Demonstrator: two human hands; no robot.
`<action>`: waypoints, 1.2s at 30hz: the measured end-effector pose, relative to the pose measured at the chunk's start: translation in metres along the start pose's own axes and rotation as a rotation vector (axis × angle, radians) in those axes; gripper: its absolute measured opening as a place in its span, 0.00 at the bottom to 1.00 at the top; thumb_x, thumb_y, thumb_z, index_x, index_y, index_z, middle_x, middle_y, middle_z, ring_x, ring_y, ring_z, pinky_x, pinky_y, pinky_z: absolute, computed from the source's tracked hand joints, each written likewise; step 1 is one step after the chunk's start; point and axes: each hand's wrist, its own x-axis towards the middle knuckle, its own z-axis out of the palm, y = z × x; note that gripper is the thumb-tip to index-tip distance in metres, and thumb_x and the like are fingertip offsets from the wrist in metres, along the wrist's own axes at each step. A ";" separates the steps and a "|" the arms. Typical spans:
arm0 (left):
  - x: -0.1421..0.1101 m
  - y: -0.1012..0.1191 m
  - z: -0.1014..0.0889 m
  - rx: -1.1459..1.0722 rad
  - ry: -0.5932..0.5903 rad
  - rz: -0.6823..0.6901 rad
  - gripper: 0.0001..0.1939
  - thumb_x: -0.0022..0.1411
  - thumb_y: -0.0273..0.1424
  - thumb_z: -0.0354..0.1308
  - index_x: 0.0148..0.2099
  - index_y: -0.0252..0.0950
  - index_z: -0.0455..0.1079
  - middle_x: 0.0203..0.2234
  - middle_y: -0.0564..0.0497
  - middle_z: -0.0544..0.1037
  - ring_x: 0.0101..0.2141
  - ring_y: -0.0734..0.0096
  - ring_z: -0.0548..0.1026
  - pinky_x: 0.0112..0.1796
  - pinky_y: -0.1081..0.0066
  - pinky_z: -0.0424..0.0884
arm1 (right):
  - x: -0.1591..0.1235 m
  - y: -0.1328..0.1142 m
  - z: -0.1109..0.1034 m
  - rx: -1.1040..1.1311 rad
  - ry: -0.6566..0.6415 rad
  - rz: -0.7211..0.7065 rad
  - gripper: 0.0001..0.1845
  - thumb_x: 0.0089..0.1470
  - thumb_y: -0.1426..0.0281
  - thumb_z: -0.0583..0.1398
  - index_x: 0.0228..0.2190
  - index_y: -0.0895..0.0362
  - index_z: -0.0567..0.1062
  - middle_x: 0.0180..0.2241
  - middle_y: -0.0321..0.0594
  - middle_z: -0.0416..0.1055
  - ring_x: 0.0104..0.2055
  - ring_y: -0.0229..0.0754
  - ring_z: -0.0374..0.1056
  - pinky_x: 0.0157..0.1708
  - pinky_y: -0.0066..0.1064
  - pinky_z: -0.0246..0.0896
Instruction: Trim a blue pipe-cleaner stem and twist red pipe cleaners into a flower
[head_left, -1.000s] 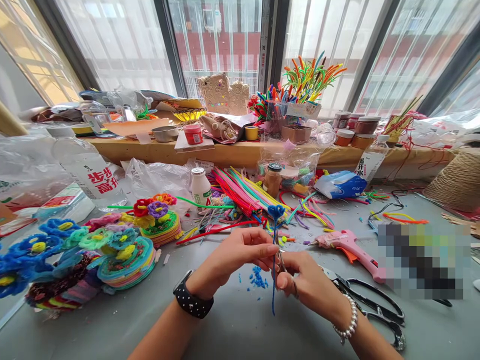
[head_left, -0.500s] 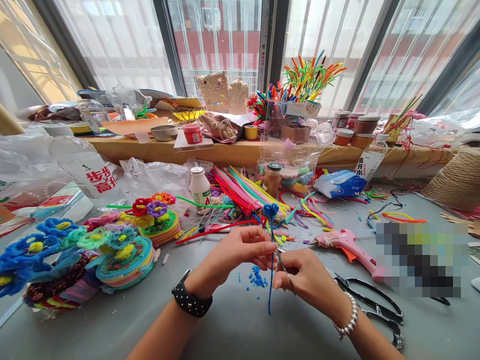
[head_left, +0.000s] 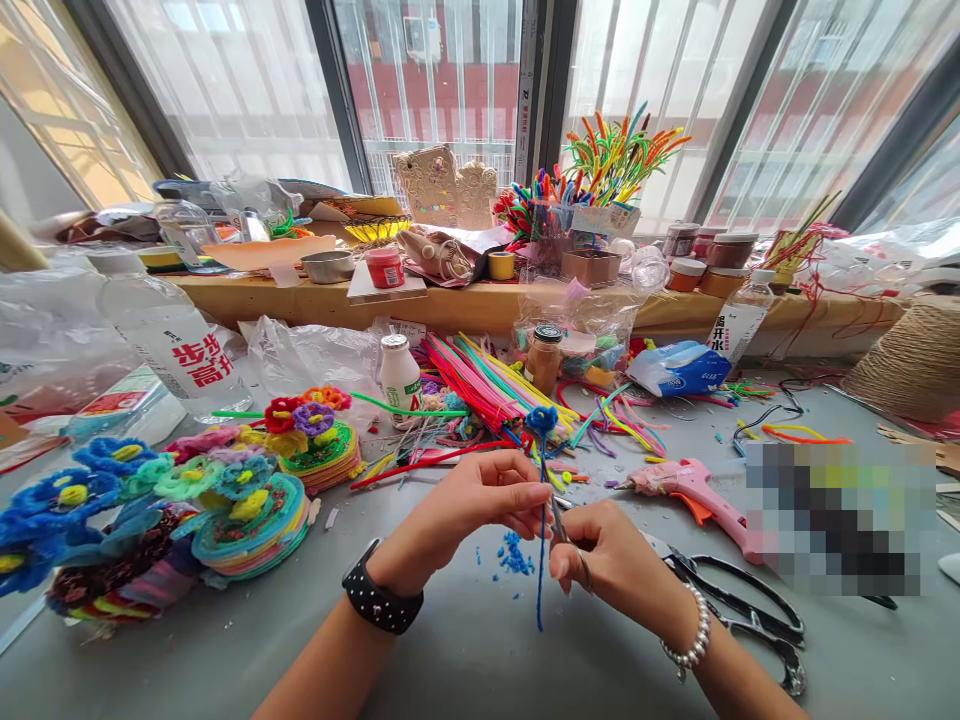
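Note:
My left hand (head_left: 480, 500) pinches a blue pipe cleaner (head_left: 541, 520) upright; its top is curled into a fuzzy blue knot (head_left: 541, 418) and its thin stem hangs down to the grey table. My right hand (head_left: 611, 560) grips small metal scissors (head_left: 564, 530) with the blades against the stem, just below my left fingertips. Blue fluff trimmings (head_left: 514, 555) lie on the table under my hands.
Finished pipe-cleaner flowers and coiled mats (head_left: 225, 490) lie at the left. A pile of coloured pipe cleaners (head_left: 487, 385), a small white bottle (head_left: 400, 375), a pink glue gun (head_left: 694, 490) and big black scissors (head_left: 750, 610) surround my hands. The wooden shelf (head_left: 465, 300) behind holds jars and clutter.
The blue pipe cleaner has shifted slightly left and up. My right hand has turned a little, with the scissors staying at the stem.

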 end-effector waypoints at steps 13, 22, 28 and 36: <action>-0.003 0.008 0.002 -0.037 -0.028 -0.050 0.09 0.47 0.31 0.58 0.24 0.32 0.62 0.17 0.54 0.72 0.19 0.80 0.68 0.23 0.79 0.64 | 0.000 -0.002 0.006 0.109 0.024 0.089 0.29 0.36 0.47 0.55 0.07 0.60 0.63 0.08 0.31 0.56 0.10 0.27 0.50 0.10 0.20 0.43; -0.003 0.009 0.003 -0.059 -0.054 -0.059 0.08 0.48 0.30 0.57 0.24 0.32 0.62 0.17 0.54 0.72 0.19 0.79 0.69 0.23 0.78 0.64 | -0.001 -0.003 0.005 0.051 0.039 -0.007 0.31 0.38 0.46 0.53 0.07 0.61 0.64 0.07 0.31 0.54 0.11 0.27 0.49 0.12 0.21 0.44; -0.003 0.009 0.003 -0.047 -0.073 -0.043 0.07 0.48 0.30 0.57 0.23 0.32 0.62 0.17 0.54 0.73 0.19 0.80 0.69 0.23 0.79 0.63 | -0.001 -0.004 0.004 0.070 0.010 0.019 0.32 0.37 0.44 0.51 0.06 0.61 0.62 0.07 0.32 0.55 0.11 0.27 0.49 0.12 0.21 0.43; -0.003 0.007 0.004 -0.021 -0.069 -0.035 0.07 0.47 0.30 0.57 0.24 0.32 0.63 0.18 0.53 0.73 0.20 0.79 0.69 0.23 0.78 0.64 | -0.002 -0.006 0.000 0.028 -0.013 -0.038 0.34 0.33 0.40 0.48 0.08 0.61 0.62 0.12 0.34 0.57 0.17 0.30 0.49 0.16 0.23 0.44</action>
